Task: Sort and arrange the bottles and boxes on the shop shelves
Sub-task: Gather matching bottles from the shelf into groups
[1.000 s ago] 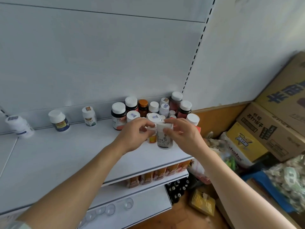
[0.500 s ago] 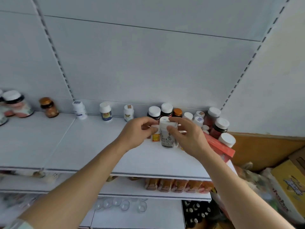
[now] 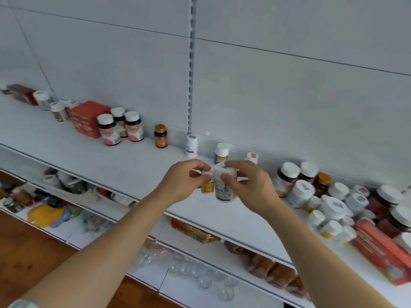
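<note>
Matt white shelf [image 3: 124,165], wooden floor [image 3: 29,247]

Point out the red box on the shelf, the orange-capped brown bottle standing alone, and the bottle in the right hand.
red box [image 3: 85,120]: head view, front face.
orange-capped brown bottle [image 3: 160,138]: head view, label.
white bottle [image 3: 225,192]: head view, label below the fingers.

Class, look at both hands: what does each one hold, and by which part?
The left hand pinches the small yellow-labelled bottle by its cap; the right hand grips the larger white bottle around its upper body.
</note>
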